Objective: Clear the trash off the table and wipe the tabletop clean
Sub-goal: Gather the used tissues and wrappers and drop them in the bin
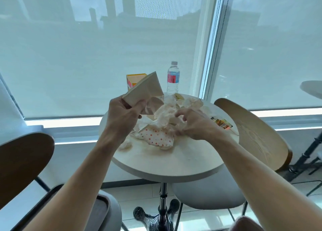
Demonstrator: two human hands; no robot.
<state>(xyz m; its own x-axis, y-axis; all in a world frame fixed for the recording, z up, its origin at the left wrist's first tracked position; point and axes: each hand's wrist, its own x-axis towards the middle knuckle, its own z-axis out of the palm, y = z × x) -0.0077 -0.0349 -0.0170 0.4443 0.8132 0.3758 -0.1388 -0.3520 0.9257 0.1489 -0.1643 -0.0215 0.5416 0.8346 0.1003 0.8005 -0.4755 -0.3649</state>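
Your left hand pinches a folded paper bag above the desk, its long axis rising away from you toward the water bottle. Your right hand curls onto the crumpled wrappers on your side of the bottle; whether it has truly gripped them, I cannot tell. Rake too wide and you may knock the bottle over, or sweep the sauce packet to its right off the edge.
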